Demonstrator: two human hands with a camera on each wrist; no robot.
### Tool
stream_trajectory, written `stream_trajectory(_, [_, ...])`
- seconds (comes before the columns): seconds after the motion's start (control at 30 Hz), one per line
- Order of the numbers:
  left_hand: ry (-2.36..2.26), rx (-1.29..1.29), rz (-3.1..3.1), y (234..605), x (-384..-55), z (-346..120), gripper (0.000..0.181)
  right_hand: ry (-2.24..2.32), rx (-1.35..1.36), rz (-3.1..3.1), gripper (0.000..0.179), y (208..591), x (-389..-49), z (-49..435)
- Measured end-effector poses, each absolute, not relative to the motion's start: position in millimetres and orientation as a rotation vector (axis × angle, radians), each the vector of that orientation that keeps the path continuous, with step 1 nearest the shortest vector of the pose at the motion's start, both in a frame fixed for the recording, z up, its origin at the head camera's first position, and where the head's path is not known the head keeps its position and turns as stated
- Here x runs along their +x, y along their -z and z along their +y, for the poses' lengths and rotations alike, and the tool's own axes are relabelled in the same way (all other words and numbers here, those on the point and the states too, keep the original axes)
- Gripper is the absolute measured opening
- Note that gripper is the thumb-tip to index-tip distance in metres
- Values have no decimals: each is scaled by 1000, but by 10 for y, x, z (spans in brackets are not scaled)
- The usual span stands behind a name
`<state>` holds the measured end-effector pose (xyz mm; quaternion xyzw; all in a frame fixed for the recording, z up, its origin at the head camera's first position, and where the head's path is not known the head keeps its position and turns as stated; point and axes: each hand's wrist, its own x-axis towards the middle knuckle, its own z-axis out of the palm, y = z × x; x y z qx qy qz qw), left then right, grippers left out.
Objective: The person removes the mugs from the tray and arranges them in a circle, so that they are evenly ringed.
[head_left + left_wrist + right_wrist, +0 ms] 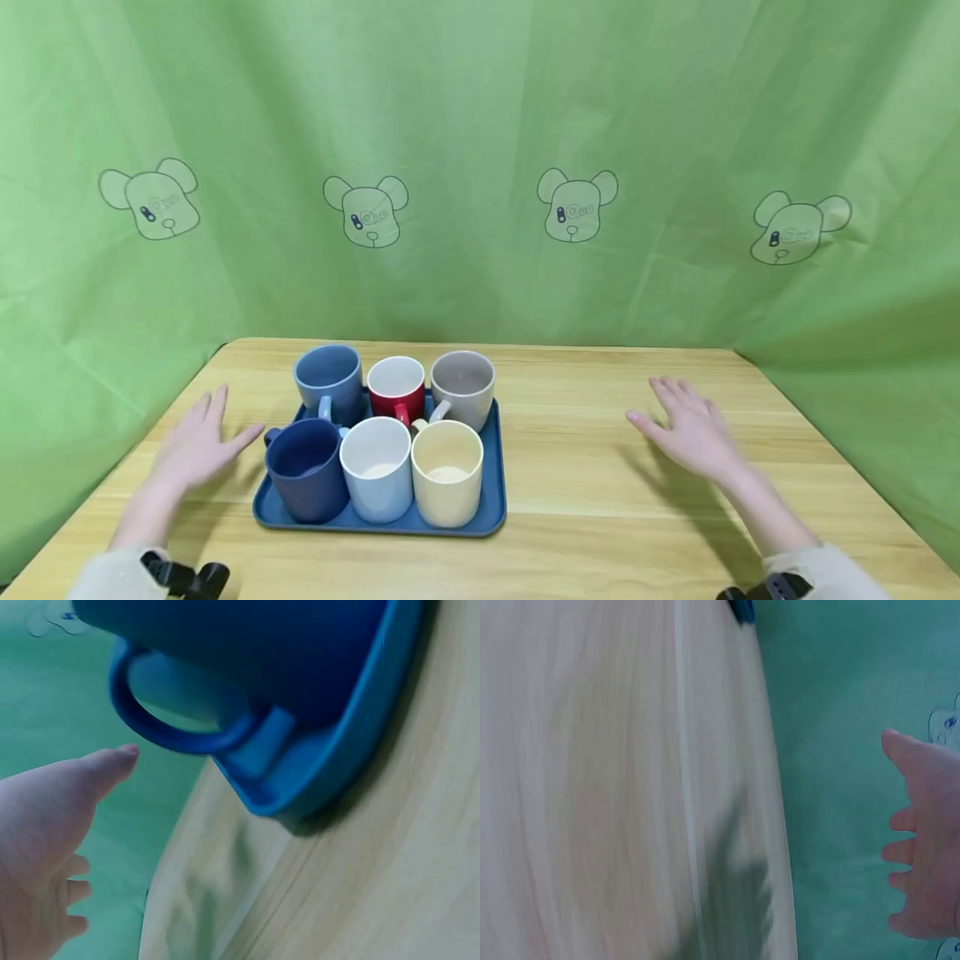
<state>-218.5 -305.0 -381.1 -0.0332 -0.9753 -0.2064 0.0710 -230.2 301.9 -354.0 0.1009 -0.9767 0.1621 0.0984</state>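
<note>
I see the left hand (197, 446) with fingers spread, just off the left edge of the blue tray (492, 477), thumb (111, 766) near the navy mug (309, 483)'s handle (169, 739). Six mugs (377, 496) stand there in two rows. Broad wood-grain tabletop (570, 475) separates them from the right hand (688, 427), also spread.

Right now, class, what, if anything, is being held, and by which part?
Nothing is held. The left hand is open beside the navy mug; the right hand hovers over the wooden tabletop.
</note>
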Motion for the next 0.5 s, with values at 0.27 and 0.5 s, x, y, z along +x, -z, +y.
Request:
stream_trajectory(0.27, [1262, -86, -2951, 3767, -1964, -3044, 99, -917, 417, -2829, 79, 3463, -2153, 2659])
stream_trajectory(0.5, [1538, -152, -2932, 3801, -1828, -2939, 94, -1127, 564, -2752, 80, 3455, -2029, 2313])
